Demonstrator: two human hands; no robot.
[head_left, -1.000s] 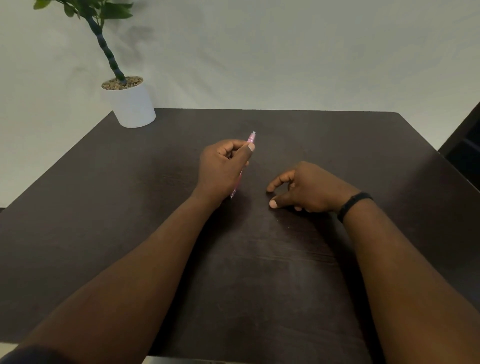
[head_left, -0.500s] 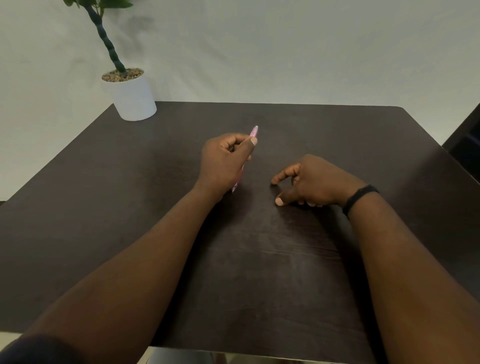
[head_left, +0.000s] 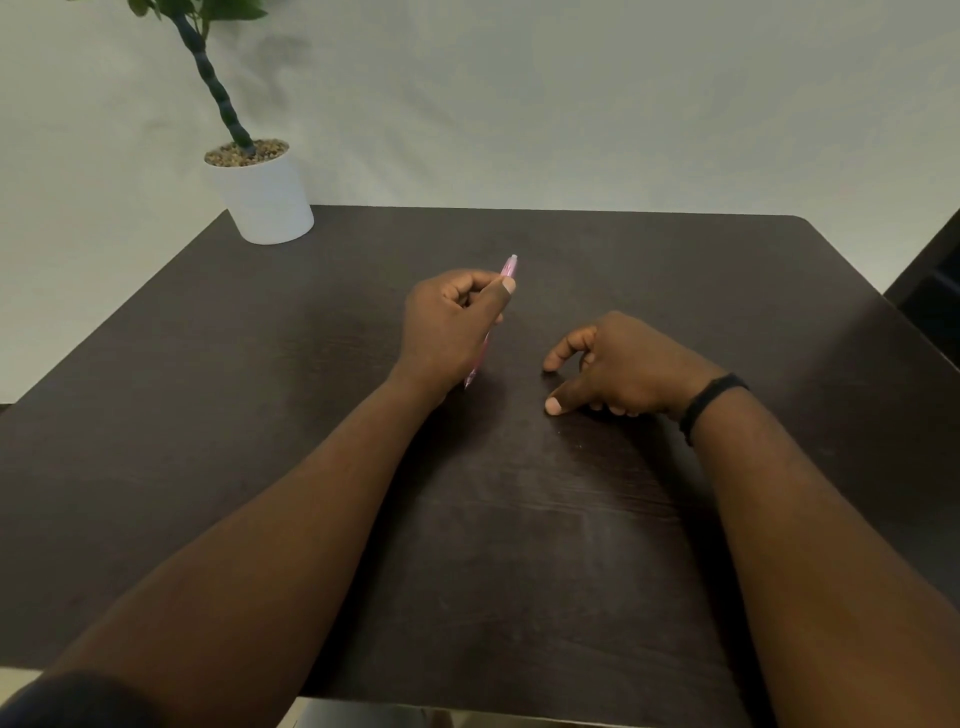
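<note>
My left hand (head_left: 451, 325) grips a slim pink pen (head_left: 508, 268) above the middle of a dark wooden table (head_left: 260, 415). The fingers curl round the barrel and the thumb lies along it. One end of the pen sticks out past the thumb toward the far edge, the other pokes out below the palm. My right hand (head_left: 618, 366) rests on the tabletop to the right of it, fingers loosely curled, index fingertip and thumb touching the wood, holding nothing. A black band (head_left: 709, 402) circles the right wrist.
A white pot (head_left: 265, 200) with a green plant stands at the table's far left corner. A plain pale wall lies behind. A dark piece of furniture (head_left: 935, 280) shows at the right edge.
The view has tilted slightly, so the table sits a little lower in frame. Both hands keep their poses; the left one still holds the pen.
</note>
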